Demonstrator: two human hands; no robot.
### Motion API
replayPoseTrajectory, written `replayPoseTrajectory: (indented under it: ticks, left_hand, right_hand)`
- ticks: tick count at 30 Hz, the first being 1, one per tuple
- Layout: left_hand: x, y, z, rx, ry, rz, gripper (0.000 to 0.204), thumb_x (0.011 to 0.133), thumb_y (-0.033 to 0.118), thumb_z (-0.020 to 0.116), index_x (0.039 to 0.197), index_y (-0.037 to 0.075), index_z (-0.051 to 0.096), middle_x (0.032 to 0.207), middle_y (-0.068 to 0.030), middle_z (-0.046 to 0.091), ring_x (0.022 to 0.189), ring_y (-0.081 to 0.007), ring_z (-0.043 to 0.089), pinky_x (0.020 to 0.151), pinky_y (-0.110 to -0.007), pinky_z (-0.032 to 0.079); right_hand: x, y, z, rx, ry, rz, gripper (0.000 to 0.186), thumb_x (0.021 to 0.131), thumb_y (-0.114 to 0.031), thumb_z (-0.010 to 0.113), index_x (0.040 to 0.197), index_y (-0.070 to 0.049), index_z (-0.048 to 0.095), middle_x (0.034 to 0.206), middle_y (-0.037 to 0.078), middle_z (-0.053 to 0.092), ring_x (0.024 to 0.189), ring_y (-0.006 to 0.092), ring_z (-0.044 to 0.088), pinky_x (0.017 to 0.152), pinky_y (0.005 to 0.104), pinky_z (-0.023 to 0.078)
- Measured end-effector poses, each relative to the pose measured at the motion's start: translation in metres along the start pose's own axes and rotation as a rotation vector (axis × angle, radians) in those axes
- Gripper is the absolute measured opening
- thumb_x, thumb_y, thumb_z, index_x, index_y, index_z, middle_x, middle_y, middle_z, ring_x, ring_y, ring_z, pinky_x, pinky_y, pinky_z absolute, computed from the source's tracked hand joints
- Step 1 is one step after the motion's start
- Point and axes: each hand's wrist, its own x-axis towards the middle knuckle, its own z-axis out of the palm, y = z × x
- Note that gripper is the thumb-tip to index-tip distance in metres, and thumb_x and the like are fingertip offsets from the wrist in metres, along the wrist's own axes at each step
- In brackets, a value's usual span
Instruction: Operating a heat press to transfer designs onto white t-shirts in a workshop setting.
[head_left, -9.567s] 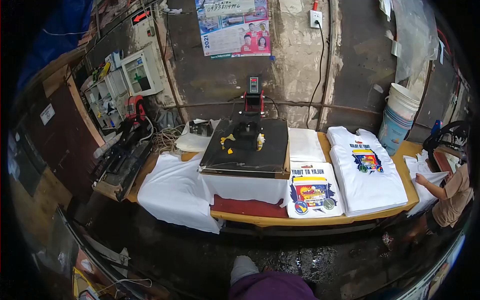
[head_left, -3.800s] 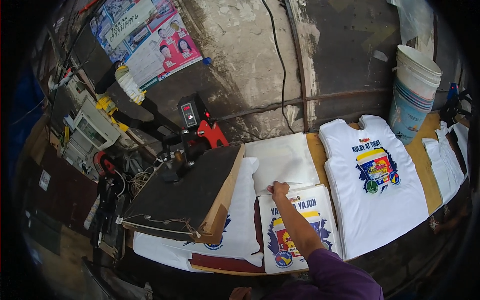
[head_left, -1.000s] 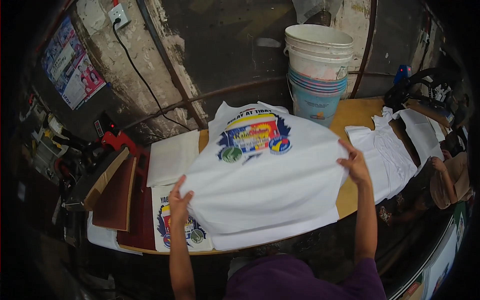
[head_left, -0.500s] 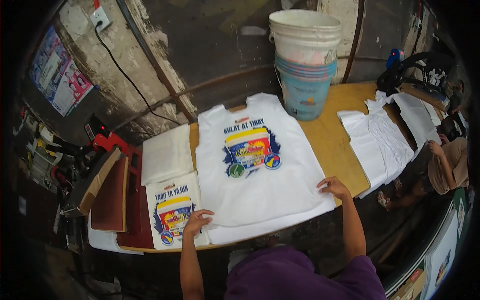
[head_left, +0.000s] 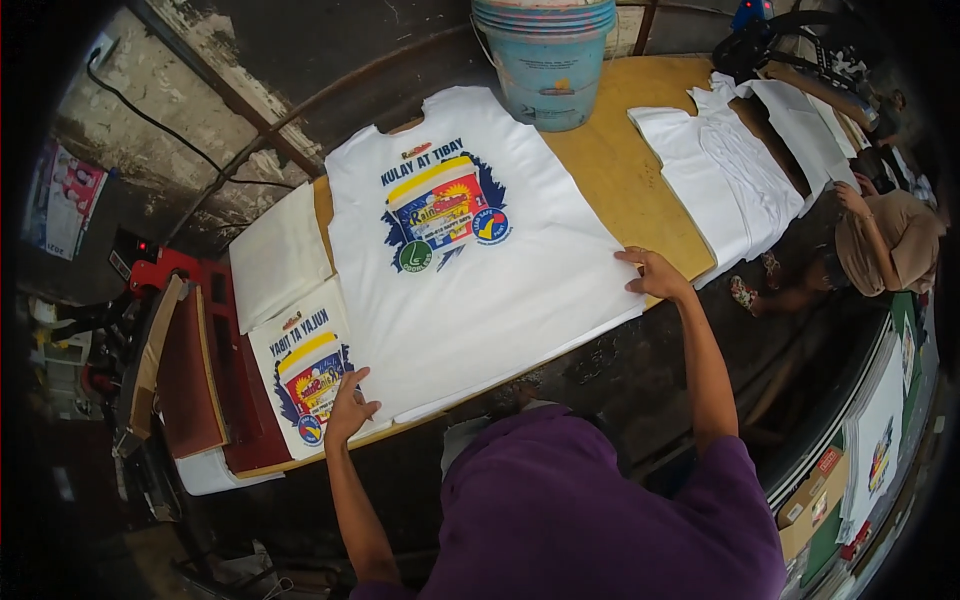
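A white shirt (head_left: 500,320) with a colourful bucket print lies spread on a stack of shirts on the wooden table. My left hand (head_left: 352,405) is at its lower left corner, beside a stack of printed transfer sheets (head_left: 305,380), thumb and fingers apart. My right hand (head_left: 650,270) rests at the shirt's right edge near the hem, fingers spread and touching the cloth. Plain pale sheets (head_left: 275,255) lie left of the shirt.
A heat press (head_left: 165,360) with red frame stands at the left. Stacked buckets (head_left: 545,70) are behind the shirt. Loose white garments (head_left: 715,190) lie to the right, near another person (head_left: 890,240) in tan and a second machine (head_left: 780,50). Stacked boards (head_left: 865,440) line the lower right.
About a second ago both hands held the shirt bunched and raised. It has been laid flat, my hands are loosened at its lower corners, and the view has shifted.
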Motion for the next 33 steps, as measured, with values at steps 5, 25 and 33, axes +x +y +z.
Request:
replayPoseTrajectory:
  ticks: [5, 25, 33]
  left_hand:
    - [-0.002, -0.033, 0.014, 0.155, -0.002, 0.044, 0.067, 0.068, -0.014, 0.068, 0.131, -0.003, 0.048, 0.118, -0.0124, 0.044, 0.06, -0.0149, 0.057, 0.05, -0.026, 0.052]
    - [-0.003, -0.051, 0.017, 0.099, 0.041, 0.085, 0.066, 0.069, -0.008, 0.071, 0.131, 0.0, 0.05, 0.119, -0.0147, 0.046, 0.068, -0.0191, 0.058, 0.064, -0.029, 0.052]
    - [0.026, -0.004, 0.01, 0.458, 0.272, 0.165, 0.065, 0.073, 0.02, 0.079, 0.13, 0.003, 0.052, 0.126, -0.0188, 0.048, 0.12, -0.037, 0.048, 0.098, -0.04, 0.043]
  right_hand:
    - [-0.004, 0.012, 0.016, -0.132, 0.007, -0.057, 0.07, 0.064, 0.003, 0.073, 0.131, -0.004, 0.056, 0.136, 0.015, 0.051, 0.114, 0.0287, 0.055, 0.092, 0.0336, 0.047]
    - [-0.004, 0.03, 0.039, -0.135, 0.118, -0.053, 0.069, 0.061, 0.004, 0.065, 0.129, 0.0, 0.056, 0.135, 0.019, 0.048, 0.124, 0.0341, 0.048, 0.102, 0.0364, 0.041]
    - [0.019, -0.017, 0.067, -0.627, 0.621, -0.214, 0.048, 0.067, -0.02, 0.077, 0.11, 0.0, 0.066, 0.127, 0.02, 0.051, 0.109, 0.0373, 0.053, 0.087, 0.0434, 0.048]
